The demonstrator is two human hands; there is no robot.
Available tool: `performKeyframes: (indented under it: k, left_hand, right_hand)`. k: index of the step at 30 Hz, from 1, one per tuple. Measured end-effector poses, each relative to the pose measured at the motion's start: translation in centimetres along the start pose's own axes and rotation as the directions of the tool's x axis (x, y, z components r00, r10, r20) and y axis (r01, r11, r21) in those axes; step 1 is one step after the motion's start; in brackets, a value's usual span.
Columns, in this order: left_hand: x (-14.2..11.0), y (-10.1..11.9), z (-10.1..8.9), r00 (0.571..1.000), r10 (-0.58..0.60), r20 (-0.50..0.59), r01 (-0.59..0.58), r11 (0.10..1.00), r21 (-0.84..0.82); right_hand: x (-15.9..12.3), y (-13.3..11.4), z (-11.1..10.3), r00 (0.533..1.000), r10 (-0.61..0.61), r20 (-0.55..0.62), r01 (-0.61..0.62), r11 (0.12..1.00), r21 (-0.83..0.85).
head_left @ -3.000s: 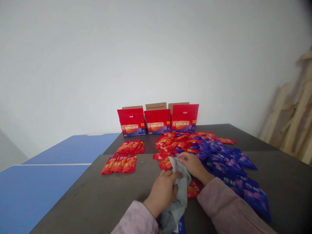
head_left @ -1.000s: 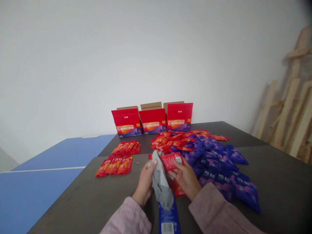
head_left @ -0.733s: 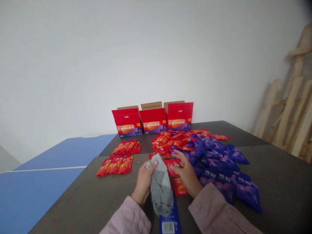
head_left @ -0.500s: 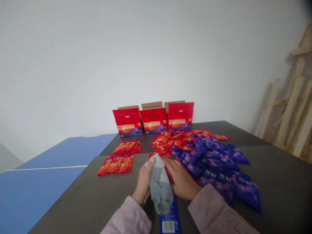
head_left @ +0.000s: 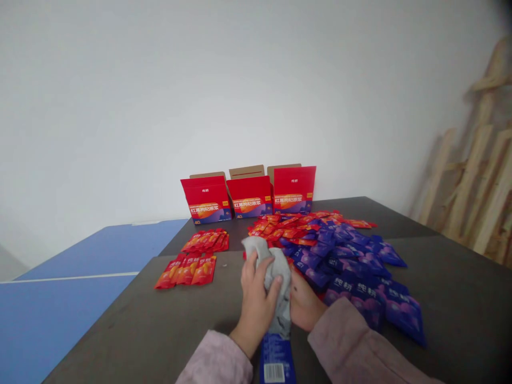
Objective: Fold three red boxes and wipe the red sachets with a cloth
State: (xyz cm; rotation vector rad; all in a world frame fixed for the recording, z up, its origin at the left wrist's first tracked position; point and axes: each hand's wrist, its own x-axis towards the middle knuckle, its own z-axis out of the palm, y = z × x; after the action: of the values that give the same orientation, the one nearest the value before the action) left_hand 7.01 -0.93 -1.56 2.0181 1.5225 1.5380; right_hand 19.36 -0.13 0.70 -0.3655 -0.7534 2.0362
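Observation:
My left hand (head_left: 258, 298) is wrapped over a grey cloth (head_left: 282, 298), its fingers curled on the front of it. Close against the right side of the cloth is my right hand (head_left: 304, 301). Its fingers go behind the cloth, so what they hold is hidden. Below both hands a blue sachet (head_left: 276, 358) lies with its barcode side up, partly covered by the cloth. To the right of my hands spreads a heap of purple-blue sachets (head_left: 356, 261), with red sachets (head_left: 286, 226) piled behind.
Three open red cartons (head_left: 250, 197) stand in a row at the back. Red sachets lie left in an overlapping front row (head_left: 186, 271) and a rear group (head_left: 206, 240). A blue table (head_left: 100, 250) adjoins on the left; wooden frames (head_left: 472, 181) lean at the right wall.
My left hand has moved from the cloth's left side onto its front. The cloth has folded differently, and my right hand's fingers have gone behind it. A red patch beside them no longer shows.

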Motion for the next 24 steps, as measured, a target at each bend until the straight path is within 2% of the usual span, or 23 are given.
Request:
performKeyframes:
  k: [2,4,10,13,18,20,22,24]
  left_hand:
    - [-0.4,0.3,0.8,0.995,0.039,0.095,-0.046,0.996,0.081]
    - [-0.3,0.5,1.0,0.994,0.019,0.111,-0.029,0.996,0.090]
    - [1.7,-0.3,-1.1,0.985,-0.166,-0.054,0.156,0.977,-0.144]
    - [2.6,-0.8,-2.1,0.950,-0.294,-0.108,0.258,0.930,-0.263]
    - [3.3,-1.2,-3.2,0.887,-0.456,-0.075,0.381,0.814,-0.438]
    - [3.2,-1.1,-3.3,0.854,-0.511,-0.104,0.400,0.770,-0.498]
    - [2.8,-0.9,-3.0,0.856,-0.486,-0.176,0.355,0.800,-0.484]
    - [2.1,-0.4,-2.2,0.915,-0.345,-0.208,0.255,0.896,-0.364]
  right_hand:
    - [-0.1,0.2,0.3,1.000,-0.010,-0.021,0.010,1.000,-0.001]
    - [-0.2,0.5,0.5,0.999,0.005,-0.036,-0.005,1.000,-0.014]
    - [-0.8,1.3,0.9,0.994,0.090,-0.061,-0.096,0.990,-0.103]
    - [-0.9,1.6,0.5,0.990,0.120,-0.073,-0.131,0.978,-0.160]
    - [-0.8,1.3,-0.3,0.989,0.147,0.024,-0.140,0.974,-0.176]
    - [-0.6,0.9,-0.6,0.990,0.143,0.008,-0.140,0.977,-0.163]
    - [-0.3,0.8,-0.8,0.992,0.115,-0.060,-0.122,0.984,-0.127]
    - [0.1,0.9,-0.8,0.990,0.063,-0.129,-0.076,0.992,-0.103]
